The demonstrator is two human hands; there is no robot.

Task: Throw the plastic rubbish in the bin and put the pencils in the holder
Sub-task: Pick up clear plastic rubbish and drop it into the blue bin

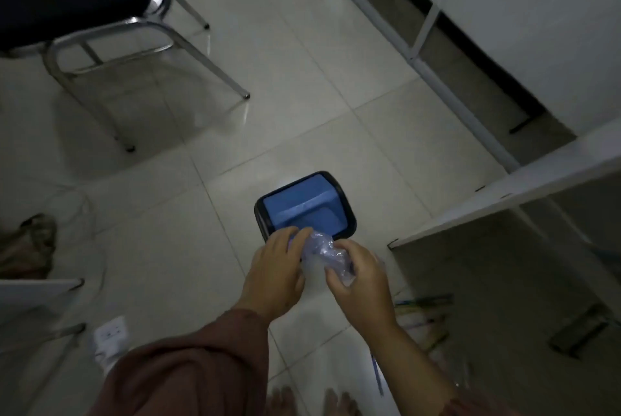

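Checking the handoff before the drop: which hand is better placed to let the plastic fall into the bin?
Probably the left hand: its fingertips already overlap the bin rim, holding the crumpled plastic. The right hand grips it short of the rim.

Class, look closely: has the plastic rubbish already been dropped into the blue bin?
No, both hands, left hand and right hand, hold the plastic rubbish above the blue bin.

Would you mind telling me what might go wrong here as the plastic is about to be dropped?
1. The plastic wrapper, held by both the left hand and right hand, sits over the near rim of the bin, so it may fall outside.
2. The pencils lie on the floor by the bare feet, so one could be stepped on.
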